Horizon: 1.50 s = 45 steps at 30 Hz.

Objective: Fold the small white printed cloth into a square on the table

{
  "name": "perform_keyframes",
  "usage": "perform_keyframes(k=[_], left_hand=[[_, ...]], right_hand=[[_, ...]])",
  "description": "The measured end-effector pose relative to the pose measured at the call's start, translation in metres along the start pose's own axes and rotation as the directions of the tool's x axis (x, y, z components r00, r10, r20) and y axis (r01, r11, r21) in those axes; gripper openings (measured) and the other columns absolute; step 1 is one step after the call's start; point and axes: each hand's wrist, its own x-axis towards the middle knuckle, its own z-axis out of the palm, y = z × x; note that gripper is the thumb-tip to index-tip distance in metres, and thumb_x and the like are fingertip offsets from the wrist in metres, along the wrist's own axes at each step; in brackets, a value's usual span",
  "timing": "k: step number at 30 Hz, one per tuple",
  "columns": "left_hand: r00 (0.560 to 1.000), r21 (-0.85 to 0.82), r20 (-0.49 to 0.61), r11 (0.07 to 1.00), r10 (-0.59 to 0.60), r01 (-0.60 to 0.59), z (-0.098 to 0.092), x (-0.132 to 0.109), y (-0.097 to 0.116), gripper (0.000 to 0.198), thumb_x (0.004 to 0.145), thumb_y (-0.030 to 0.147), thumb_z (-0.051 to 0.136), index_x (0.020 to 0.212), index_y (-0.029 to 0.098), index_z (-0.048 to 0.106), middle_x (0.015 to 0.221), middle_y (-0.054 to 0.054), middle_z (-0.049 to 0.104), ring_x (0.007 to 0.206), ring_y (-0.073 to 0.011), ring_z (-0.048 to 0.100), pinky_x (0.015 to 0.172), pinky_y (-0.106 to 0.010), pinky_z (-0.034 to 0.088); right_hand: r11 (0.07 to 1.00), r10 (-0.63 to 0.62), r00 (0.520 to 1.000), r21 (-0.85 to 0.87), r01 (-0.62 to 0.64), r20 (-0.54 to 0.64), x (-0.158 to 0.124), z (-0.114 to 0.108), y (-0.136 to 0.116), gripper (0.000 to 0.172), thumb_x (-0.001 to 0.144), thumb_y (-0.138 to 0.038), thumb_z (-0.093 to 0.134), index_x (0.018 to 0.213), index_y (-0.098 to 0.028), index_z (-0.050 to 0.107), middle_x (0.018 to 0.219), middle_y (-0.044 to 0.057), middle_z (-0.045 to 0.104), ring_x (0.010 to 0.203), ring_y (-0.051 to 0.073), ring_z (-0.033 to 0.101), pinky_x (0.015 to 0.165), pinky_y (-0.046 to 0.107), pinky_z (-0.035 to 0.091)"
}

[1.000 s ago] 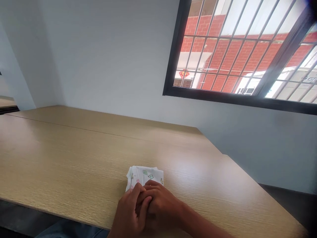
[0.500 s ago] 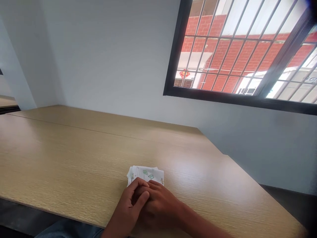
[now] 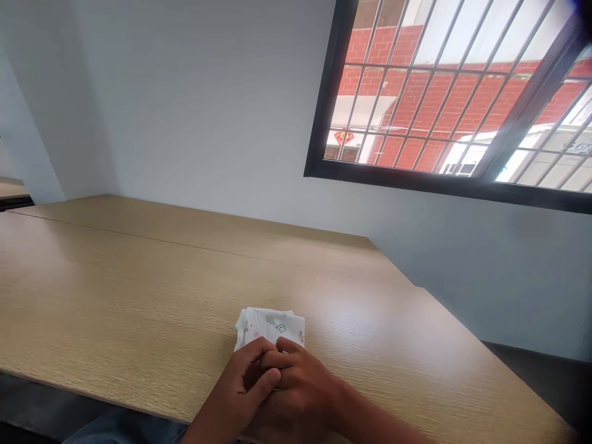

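A folded white cloth printed with small green and coloured figures lies near the front of the table. My left hand and my right hand are together over its near part. The left fingers are curled against the right fingers, and its thumb reaches across toward them. On the right hand the fingers are bent and closed, with the back of the hand facing up. The undersides of both hands and the cloth's near edge are hidden, so whether anything is in the fingers cannot be seen.
The wooden table stretches left and away, with a seam across it, to a pale wall. Its right edge slants down toward me. A barred window is at upper right. My jeans show below the front edge.
My hands have slid slightly toward me, and a little more of the cloth shows in front of them. The right fingers have shifted a little. The cloth lies almost where it was.
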Motion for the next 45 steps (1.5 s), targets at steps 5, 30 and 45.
perform_keyframes(k=[5, 30, 45], left_hand=[[0.972, 0.158, -0.153, 0.976, 0.177, -0.153, 0.005, 0.002, 0.001, 0.032, 0.091, 0.042, 0.061, 0.070, 0.018, 0.054, 0.069, 0.002, 0.050, 0.067, -0.0130, 0.048, 0.065, -0.023, 0.039], [0.943, 0.158, -0.258, 0.972, 0.209, -0.173, 0.011, 0.000, 0.005, 0.021, 0.096, 0.036, 0.052, 0.113, 0.024, 0.054, 0.105, -0.001, 0.060, 0.096, -0.0167, 0.056, 0.088, -0.029, 0.042], [0.946, 0.366, -0.205, 0.916, 0.251, -0.164, 0.013, 0.002, 0.005, 0.018, 0.093, 0.034, 0.055, 0.084, 0.022, 0.065, 0.070, 0.004, 0.059, 0.066, -0.0125, 0.051, 0.064, -0.024, 0.040]], right_hand=[[0.998, -0.051, 0.999, 0.047, 0.050, 0.017, -0.002, 0.005, 0.006, 0.007, 0.090, -0.025, 0.057, 0.091, -0.020, 0.062, 0.101, 0.003, 0.071, 0.105, 0.016, 0.060, 0.086, 0.029, 0.046], [0.996, -0.089, 0.931, -0.044, 0.078, -0.354, 0.000, 0.011, 0.001, 0.032, 0.081, -0.015, 0.061, 0.054, -0.019, 0.044, 0.057, -0.003, 0.053, 0.063, 0.013, 0.052, 0.065, 0.029, 0.043], [0.986, -0.121, 0.958, 0.084, 0.147, -0.260, -0.004, 0.026, -0.006, 0.025, 0.074, -0.021, 0.058, 0.050, -0.020, 0.051, 0.048, -0.005, 0.047, 0.049, 0.012, 0.039, 0.057, 0.029, 0.043]])
